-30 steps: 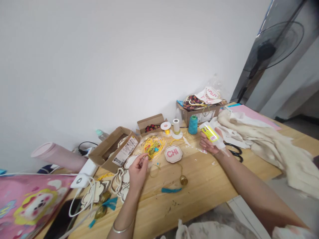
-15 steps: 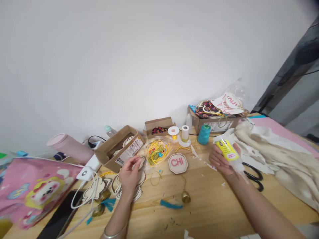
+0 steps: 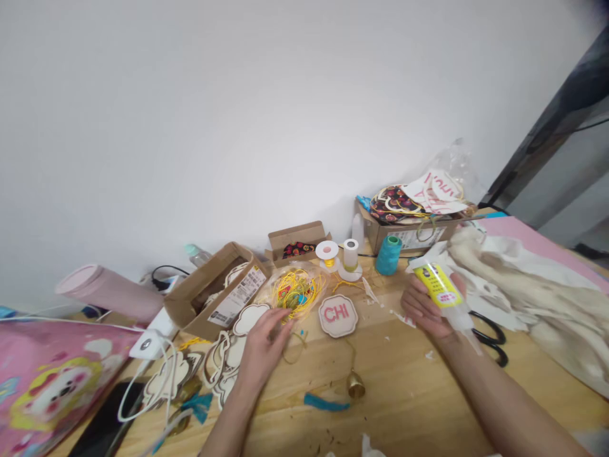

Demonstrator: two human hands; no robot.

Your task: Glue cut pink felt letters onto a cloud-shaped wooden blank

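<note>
Cluttered wooden tabletop [image 3: 404, 406], bare near its front edge: right hand [image 3: 428, 311] grasps yellow-labelled glue tube [image 3: 440, 287]; left hand [image 3: 264, 346], now unclenched, has dropped onto cloud-shaped wooden cutouts [image 3: 238, 343].

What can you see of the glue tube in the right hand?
The glue tube is a soft, see-through plastic tube with a bright yellow label bearing a dark mark and a pink patch; the print is too small to read. Its flat, crimped whitish end points up and left toward the wall, and the clear narrowing end runs down and right past the wrist. It lies tilted across the palm of the right hand, held above the wooden table, touching nothing else. The nozzle tip is too blurred to tell.
</note>
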